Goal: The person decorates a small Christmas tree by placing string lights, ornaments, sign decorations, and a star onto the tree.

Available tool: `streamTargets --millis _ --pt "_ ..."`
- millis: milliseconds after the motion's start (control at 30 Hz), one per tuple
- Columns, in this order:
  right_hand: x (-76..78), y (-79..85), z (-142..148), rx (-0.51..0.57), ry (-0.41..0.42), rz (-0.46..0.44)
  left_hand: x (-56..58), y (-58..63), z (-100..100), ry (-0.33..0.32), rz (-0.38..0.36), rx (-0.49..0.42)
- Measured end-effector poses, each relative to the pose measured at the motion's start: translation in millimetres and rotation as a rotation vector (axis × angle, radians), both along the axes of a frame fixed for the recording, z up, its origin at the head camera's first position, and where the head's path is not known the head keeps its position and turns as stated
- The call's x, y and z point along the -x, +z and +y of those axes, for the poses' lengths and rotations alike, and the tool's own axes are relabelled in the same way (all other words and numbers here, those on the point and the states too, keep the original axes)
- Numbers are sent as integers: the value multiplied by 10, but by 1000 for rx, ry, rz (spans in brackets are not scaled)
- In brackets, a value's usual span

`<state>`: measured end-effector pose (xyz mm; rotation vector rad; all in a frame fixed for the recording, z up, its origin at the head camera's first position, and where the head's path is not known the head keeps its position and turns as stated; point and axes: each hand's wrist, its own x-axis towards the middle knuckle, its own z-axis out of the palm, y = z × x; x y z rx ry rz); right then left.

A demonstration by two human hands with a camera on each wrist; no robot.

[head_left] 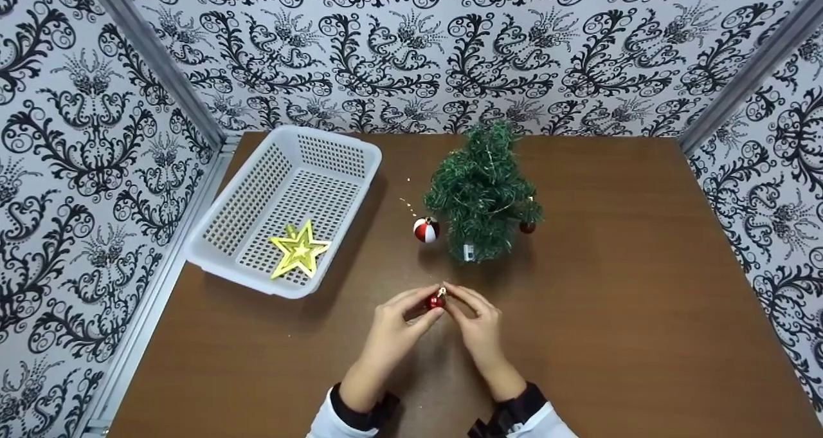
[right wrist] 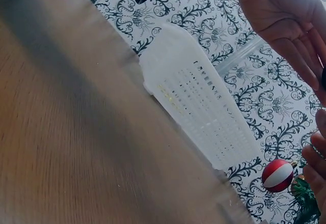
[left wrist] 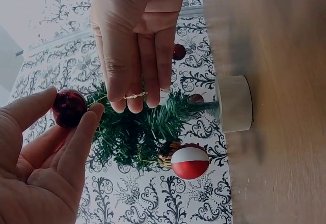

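Between both hands, above the table, is a small shiny red Christmas ball (head_left: 435,301). My left hand (head_left: 393,327) pinches it between thumb and fingers. Thin gold string (left wrist: 133,96) comes off its top, and the fingertips of my right hand (head_left: 479,325) pinch that string. Just beyond the hands stands a small green Christmas tree (head_left: 482,193) on a pale base (left wrist: 237,104). A red and white striped ball (head_left: 426,230) hangs at its left side, and a dark red ball (head_left: 527,227) at its right. The right wrist view shows the hands only partly, at its edge.
A white perforated plastic basket (head_left: 199,256) stands at the left of the brown table (head_left: 617,309). Inside it lies a gold star (head_left: 301,250). Patterned walls (head_left: 411,52) with metal frame posts enclose the back and sides.
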<state>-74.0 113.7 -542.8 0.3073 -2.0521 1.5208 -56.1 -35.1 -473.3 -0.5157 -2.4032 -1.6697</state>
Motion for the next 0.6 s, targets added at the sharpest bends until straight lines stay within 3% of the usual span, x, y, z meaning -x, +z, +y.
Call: streamTargets --millis 133,467,600 --pt "-15 23 -1 55 25 -66 -6 -2 8 -1 -7 3" --pt "-14 53 57 168 107 -96 19 -14 -34 15 4 28" --pt "-18 91 125 174 102 -128 33 -30 -71 37 1 7"
